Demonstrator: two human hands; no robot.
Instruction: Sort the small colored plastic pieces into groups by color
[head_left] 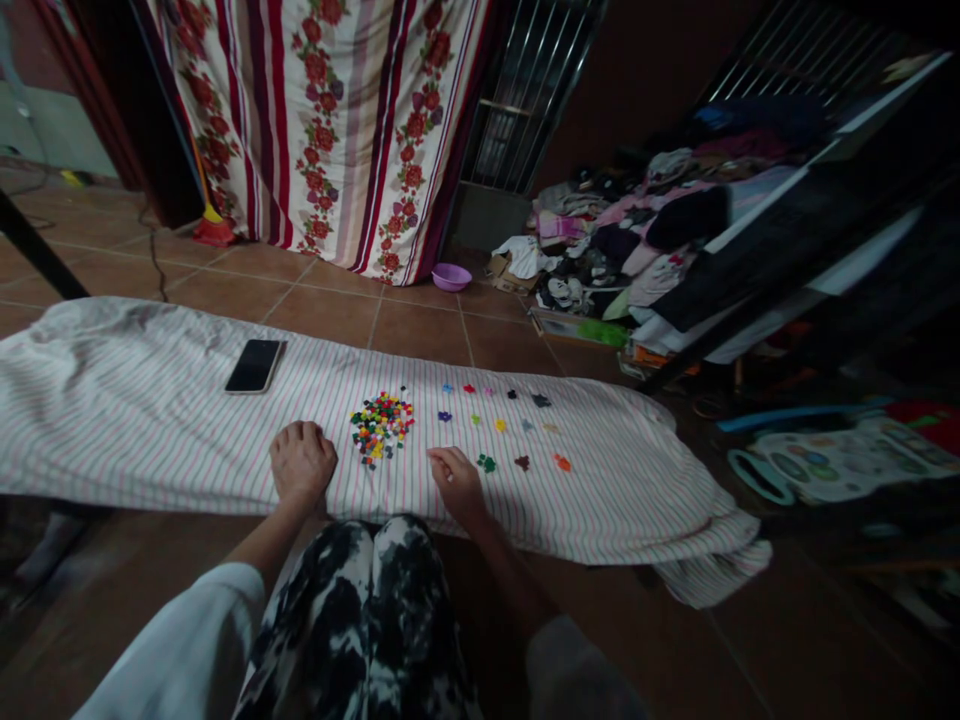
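Note:
A mixed pile of small bright beads or blocks [381, 425] lies on the striped cloth between my hands. My left hand [303, 460] rests on the cloth left of the pile, its fingers curled down into a loose fist. To the right of the pile, my right hand [454, 475] is closed with thumb and fingertips together; whatever it may pinch is too small to see. Beyond it, little single-colour groups sit in rows, among them a green group [487, 463], a brown group [522, 463], an orange group [562, 462] and a yellow group [501, 425].
A phone [255, 366] lies on the cloth at the left. Past the table are a floral curtain [322, 130], a purple basin [451, 277] and a broom [214, 228]. Heaped clothes [600, 235] fill the right side, near a dark slanting bar [720, 325].

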